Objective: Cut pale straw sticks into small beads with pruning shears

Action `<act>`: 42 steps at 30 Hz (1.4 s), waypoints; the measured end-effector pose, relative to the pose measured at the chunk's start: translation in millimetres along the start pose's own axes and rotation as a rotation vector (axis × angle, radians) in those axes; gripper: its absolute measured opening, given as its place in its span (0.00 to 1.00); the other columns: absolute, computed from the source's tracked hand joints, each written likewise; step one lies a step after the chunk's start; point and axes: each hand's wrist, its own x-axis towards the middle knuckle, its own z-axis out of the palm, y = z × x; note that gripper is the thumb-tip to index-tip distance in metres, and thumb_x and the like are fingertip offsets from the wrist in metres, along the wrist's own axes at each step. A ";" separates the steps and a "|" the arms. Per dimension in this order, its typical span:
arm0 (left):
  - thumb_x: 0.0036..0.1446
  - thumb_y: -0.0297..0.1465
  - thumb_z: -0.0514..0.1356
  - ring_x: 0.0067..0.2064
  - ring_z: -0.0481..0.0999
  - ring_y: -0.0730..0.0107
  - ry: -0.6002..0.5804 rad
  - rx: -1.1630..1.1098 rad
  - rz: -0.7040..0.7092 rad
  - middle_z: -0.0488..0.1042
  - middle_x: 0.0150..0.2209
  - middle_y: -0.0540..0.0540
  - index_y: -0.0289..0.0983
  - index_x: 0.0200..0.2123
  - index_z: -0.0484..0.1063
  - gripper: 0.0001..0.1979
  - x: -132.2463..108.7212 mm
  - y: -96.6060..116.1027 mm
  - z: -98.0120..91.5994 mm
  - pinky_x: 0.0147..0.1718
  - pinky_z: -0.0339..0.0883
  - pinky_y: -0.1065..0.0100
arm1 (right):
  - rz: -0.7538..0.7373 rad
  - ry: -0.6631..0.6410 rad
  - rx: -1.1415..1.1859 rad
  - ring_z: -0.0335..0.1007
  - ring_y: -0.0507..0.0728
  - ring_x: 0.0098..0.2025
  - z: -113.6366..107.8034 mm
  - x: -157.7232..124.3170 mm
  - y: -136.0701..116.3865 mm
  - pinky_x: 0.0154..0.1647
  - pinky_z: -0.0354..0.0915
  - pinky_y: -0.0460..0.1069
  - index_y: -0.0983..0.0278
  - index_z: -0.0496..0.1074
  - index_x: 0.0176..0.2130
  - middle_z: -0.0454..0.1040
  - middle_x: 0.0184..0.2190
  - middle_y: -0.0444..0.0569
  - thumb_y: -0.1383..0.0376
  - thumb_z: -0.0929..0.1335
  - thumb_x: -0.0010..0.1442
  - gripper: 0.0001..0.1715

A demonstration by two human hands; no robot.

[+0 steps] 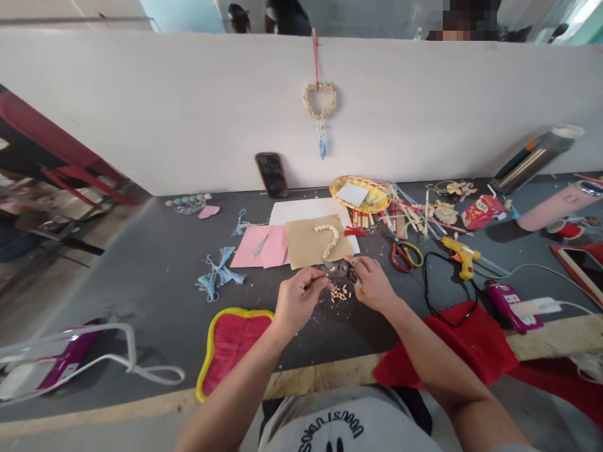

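My right hand [374,284] is closed around a dark hand cutter [340,270], its jaws pointing left. Pinched near those jaws by my left hand [301,300] is a thin pale stick [328,275], mostly hidden by the fingers. Below the jaws lies a small pile of short pale cut pieces [339,293]. Just beyond my hands, a curved row of pale pieces [330,237] rests on a brown paper sheet [301,242]. Pink paper [245,248] lies left of it, with a pale tassel [260,245] on top.
Blue tassels [221,273] and a yellow-edged red pad [235,339] are at left. To the right are scissors [404,256], a glue gun [461,256] with its cord, and red cloth [464,345]. A wicker basket [384,204] and a phone [272,176] stand behind.
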 end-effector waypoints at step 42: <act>0.52 0.42 0.63 0.16 0.52 0.83 -0.143 -0.288 -0.160 0.75 0.23 0.48 0.34 0.30 0.70 0.16 -0.1 4.3 -4.0 0.16 0.43 0.75 | -0.017 -0.070 0.113 0.67 0.60 0.47 -0.2 -0.5 -9.8 0.50 0.65 0.54 0.67 0.62 0.58 0.71 0.45 0.55 0.74 0.63 0.51 0.34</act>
